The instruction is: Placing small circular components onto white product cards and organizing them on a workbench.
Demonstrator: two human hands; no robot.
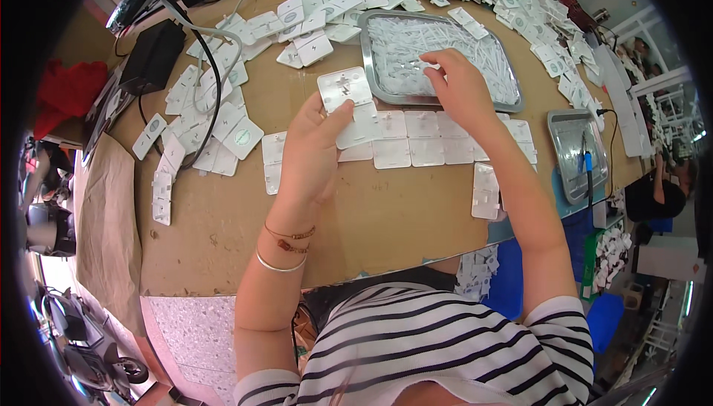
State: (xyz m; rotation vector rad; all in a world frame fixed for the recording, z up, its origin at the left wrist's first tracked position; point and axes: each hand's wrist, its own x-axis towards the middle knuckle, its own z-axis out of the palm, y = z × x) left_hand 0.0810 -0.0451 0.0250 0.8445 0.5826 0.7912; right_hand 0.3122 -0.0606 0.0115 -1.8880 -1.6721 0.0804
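Note:
My left hand (pixel 308 135) grips a white plastic panel (pixel 345 88), thumb across its front and fingers behind. The panel is a flat square piece joined to a second square below it, with small metal-looking parts on the upper square. My right hand (pixel 460 86) is over a metal tray (pixel 405 99) heaped with thin white plastic sticks (pixel 401 42). Its thumb and forefinger are drawn together; whatever lies between them is too small to make out. Just below the tray, a double row of similar white panels (pixel 427 146) lies flat, partly under my right forearm.
Loose white panels (pixel 241 135) pile up at left and along the far side, among cables and a black box (pixel 152 57). At right stands a second metal tray (pixel 568 172) with a blue-handled tool (pixel 588 172). A single panel (pixel 486 192) lies near the table's front edge.

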